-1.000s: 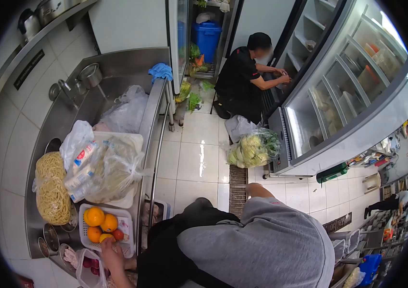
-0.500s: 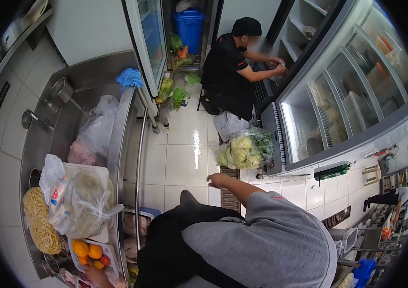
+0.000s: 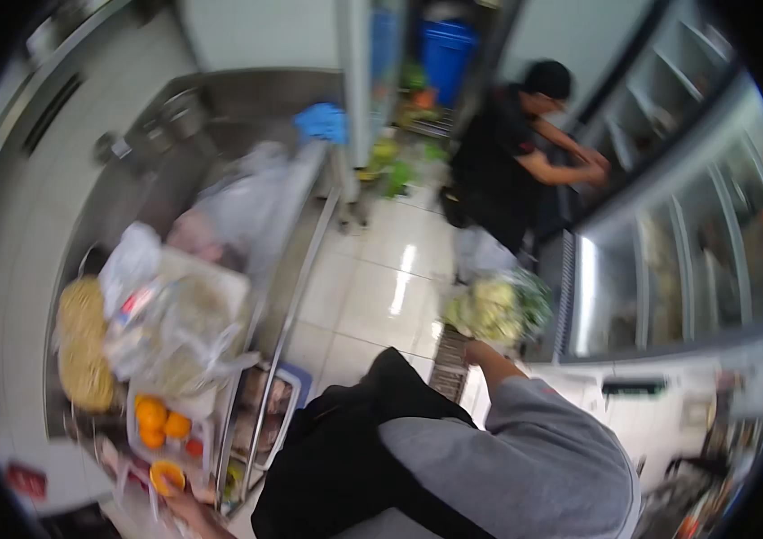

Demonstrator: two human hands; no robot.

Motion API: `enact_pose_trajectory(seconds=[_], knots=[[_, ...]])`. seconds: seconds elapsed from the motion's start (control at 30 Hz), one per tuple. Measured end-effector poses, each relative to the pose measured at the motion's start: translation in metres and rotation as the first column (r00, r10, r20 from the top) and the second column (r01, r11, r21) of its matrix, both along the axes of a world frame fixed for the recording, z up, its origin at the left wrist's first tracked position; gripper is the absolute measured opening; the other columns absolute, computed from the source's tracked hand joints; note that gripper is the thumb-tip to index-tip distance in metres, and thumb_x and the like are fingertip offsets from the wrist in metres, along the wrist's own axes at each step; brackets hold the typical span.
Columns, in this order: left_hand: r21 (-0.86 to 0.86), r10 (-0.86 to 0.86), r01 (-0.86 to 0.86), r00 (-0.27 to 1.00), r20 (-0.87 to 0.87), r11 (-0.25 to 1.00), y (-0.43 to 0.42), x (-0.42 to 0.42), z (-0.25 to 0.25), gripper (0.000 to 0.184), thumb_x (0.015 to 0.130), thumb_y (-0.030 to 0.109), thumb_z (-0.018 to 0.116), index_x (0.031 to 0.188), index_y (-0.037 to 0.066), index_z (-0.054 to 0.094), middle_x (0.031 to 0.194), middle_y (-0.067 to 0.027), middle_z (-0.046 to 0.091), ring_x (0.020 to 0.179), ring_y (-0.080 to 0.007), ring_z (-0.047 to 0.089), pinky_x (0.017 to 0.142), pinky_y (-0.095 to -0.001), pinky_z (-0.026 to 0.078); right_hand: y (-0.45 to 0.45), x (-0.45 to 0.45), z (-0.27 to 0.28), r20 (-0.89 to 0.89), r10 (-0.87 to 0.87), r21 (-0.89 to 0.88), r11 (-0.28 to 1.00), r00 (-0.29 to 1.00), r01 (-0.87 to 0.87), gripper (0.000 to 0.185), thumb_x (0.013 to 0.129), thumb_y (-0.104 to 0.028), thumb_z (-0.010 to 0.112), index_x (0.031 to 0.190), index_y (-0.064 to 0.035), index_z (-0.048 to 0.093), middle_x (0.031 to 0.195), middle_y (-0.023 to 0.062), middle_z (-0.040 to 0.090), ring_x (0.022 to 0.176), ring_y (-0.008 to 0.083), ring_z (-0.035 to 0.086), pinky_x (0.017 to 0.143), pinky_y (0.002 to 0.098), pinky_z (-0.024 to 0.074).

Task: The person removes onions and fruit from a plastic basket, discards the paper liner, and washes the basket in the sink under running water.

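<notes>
Grasping an orange (image 3: 167, 477) by the near edge of the basket (image 3: 208, 431), the left hand (image 3: 184, 508) grips its near side; basket walls presumably stop the other oranges (image 3: 151, 415) rolling. Right hand (image 3: 475, 353), blurred near bagged vegetables (image 3: 489, 307): grip cannot be told.

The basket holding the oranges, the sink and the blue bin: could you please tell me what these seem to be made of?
Basket: probably white plastic, matte, judging by its thin, pale walls. Sink: likely dull stainless steel, given its grey sheen. Blue bin: apparently smooth plastic, from its even colour; blur hides finer texture.
</notes>
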State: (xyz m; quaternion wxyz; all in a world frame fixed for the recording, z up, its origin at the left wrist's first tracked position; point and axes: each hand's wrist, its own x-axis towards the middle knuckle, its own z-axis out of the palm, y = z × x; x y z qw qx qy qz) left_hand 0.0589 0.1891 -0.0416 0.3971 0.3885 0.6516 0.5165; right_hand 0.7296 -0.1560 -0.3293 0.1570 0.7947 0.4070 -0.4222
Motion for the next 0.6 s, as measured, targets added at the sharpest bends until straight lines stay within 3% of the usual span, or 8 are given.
enact_pose_trajectory(seconds=[0.1, 0.17, 0.2, 0.27, 0.33, 0.4, 0.5, 0.6], knots=[[-0.079, 0.079, -0.089, 0.989, -0.126, 0.993, -0.028, 0.025, 0.039, 0.057, 0.092, 0.047, 0.054, 0.126, 0.001, 0.05, 0.12, -0.0107, 0.057, 0.106, -0.0205, 0.058, 0.088, -0.0323, 0.048, 0.077, -0.033, 0.005, -0.024, -0.052, 0.27, 0.961, 0.998, 0.057, 0.03, 0.078, -0.03, 0.064, 0.096, -0.0064, 0.067, 0.09, 0.0185, 0.067, 0.083, 0.0373, 0.064, 0.073, 0.0439, 0.0508], [0.018, -0.151, 0.15, 0.986, 0.068, 0.989, -0.028, -0.019, 0.023, 0.046, 0.094, 0.043, 0.052, 0.119, 0.004, 0.053, 0.112, -0.005, 0.059, 0.101, -0.0166, 0.059, 0.089, -0.0315, 0.046, 0.136, -0.06, 0.047, -0.151, -0.002, 0.347, 0.936, 0.989, 0.055, 0.04, 0.081, -0.034, 0.066, 0.111, -0.0083, 0.062, 0.098, 0.0194, 0.066, 0.092, 0.0364, 0.063, 0.081, 0.0424, 0.0503], [0.123, -0.077, 0.043, 0.955, 0.286, 0.991, -0.032, -0.006, 0.033, 0.043, 0.095, 0.041, 0.052, 0.118, 0.004, 0.053, 0.11, -0.0047, 0.06, 0.102, -0.0162, 0.058, 0.09, -0.0329, 0.047, 0.161, -0.073, 0.056, -0.232, 0.078, 0.458, 0.888, 0.969, 0.038, 0.036, 0.081, -0.03, 0.067, 0.109, -0.0073, 0.062, 0.096, 0.0182, 0.067, 0.091, 0.0349, 0.064, 0.079, 0.0403, 0.051], [0.038, 0.014, -0.034, 0.907, 0.421, 0.999, -0.042, -0.019, 0.044, 0.042, 0.096, 0.037, 0.051, 0.121, 0.004, 0.05, 0.114, -0.0075, 0.059, 0.105, -0.0189, 0.058, 0.092, -0.0359, 0.048, 0.203, -0.109, 0.077, -0.272, 0.173, 0.588, 0.809, 0.946, 0.021, 0.031, 0.083, -0.025, 0.066, 0.108, -0.0065, 0.062, 0.095, 0.017, 0.067, 0.09, 0.0321, 0.065, 0.077, 0.038, 0.0516], [-0.025, 0.111, -0.114, 0.857, 0.503, 0.993, -0.048, -0.029, 0.056, 0.041, 0.096, 0.035, 0.05, 0.123, 0.003, 0.048, 0.115, -0.0085, 0.058, 0.105, -0.0203, 0.058, 0.092, -0.0365, 0.048, 0.238, -0.151, 0.111, -0.282, 0.222, 0.554, 0.832, 0.933, -0.031, 0.031, 0.084, -0.023, 0.066, 0.111, -0.0071, 0.061, 0.1, 0.0125, 0.068, 0.088, 0.0236, 0.066, 0.078, 0.0334, 0.0516], [-0.022, -0.002, 0.019, 0.803, 0.597, 1.0, -0.053, -0.038, 0.068, 0.038, 0.098, 0.03, 0.047, 0.126, 0.004, 0.045, 0.117, -0.0094, 0.057, 0.105, -0.0221, 0.059, 0.091, -0.036, 0.049, 0.26, -0.194, 0.149, -0.291, 0.255, 0.555, 0.83, 0.922, -0.055, 0.032, 0.085, -0.022, 0.066, 0.112, -0.006, 0.061, 0.101, 0.0122, 0.068, 0.086, 0.0222, 0.066, 0.077, 0.0328, 0.0516], [0.012, 0.007, -0.017, 0.821, 0.571, 1.0, -0.055, -0.052, 0.07, 0.038, 0.099, 0.03, 0.044, 0.127, 0.004, 0.044, 0.119, -0.011, 0.057, 0.105, -0.0233, 0.059, 0.086, -0.0336, 0.051, 0.289, -0.264, 0.198, -0.472, 0.317, 0.637, 0.768, 0.822, 0.069, 0.028, 0.089, -0.018, 0.062, 0.112, -0.0029, 0.06, 0.101, 0.0115, 0.067, 0.087, 0.0237, 0.066, 0.075, 0.0326, 0.0524], [-0.001, 0.02, -0.023, 0.851, 0.524, 1.0, -0.055, -0.068, 0.07, 0.038, 0.099, 0.028, 0.044, 0.129, 0.004, 0.043, 0.119, -0.0104, 0.056, 0.105, -0.023, 0.059, 0.087, -0.0346, 0.051, 0.311, -0.328, 0.252, -0.682, 0.301, 0.528, 0.833, 0.666, 0.164, 0.024, 0.091, -0.013, 0.059, 0.112, -0.0014, 0.059, 0.099, 0.0093, 0.067, 0.082, 0.0175, 0.066, 0.074, 0.0284, 0.0523]])
